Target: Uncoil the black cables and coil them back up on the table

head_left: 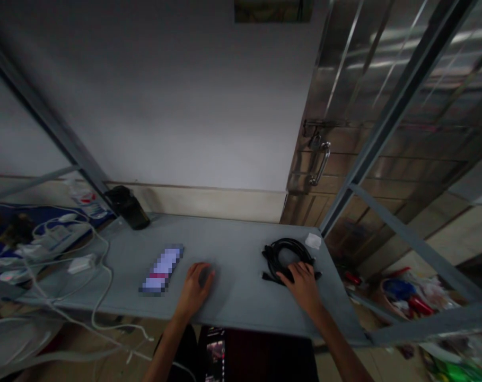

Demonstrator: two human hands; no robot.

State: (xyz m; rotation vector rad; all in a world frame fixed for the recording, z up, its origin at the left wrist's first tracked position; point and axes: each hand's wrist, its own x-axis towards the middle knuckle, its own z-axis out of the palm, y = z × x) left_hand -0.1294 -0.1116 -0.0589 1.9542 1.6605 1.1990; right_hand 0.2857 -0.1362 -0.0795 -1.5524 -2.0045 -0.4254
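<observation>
A coiled black cable (273, 261) lies on the right part of the grey table (236, 239), its plug ends sticking out at the sides. My right hand (302, 281) grips the near side of the coil, with the fingers bent over it and the thumb on its left. My left hand (196, 286) rests on the tabletop near the front edge, thumb and fingers apart with nothing between them. Just to its left lies a phone (161, 269) with a lit, pixelated screen. A scrap of white paper (313, 241) sits beyond the coil at the right.
A dark bottle or cup (129, 208) stands at the back left. White cords and a white adapter (81, 263) spread over the left end, beside a clear plastic bottle (87, 199). Metal posts (368, 154) rise at both ends. A second phone (216, 355) lies on my lap.
</observation>
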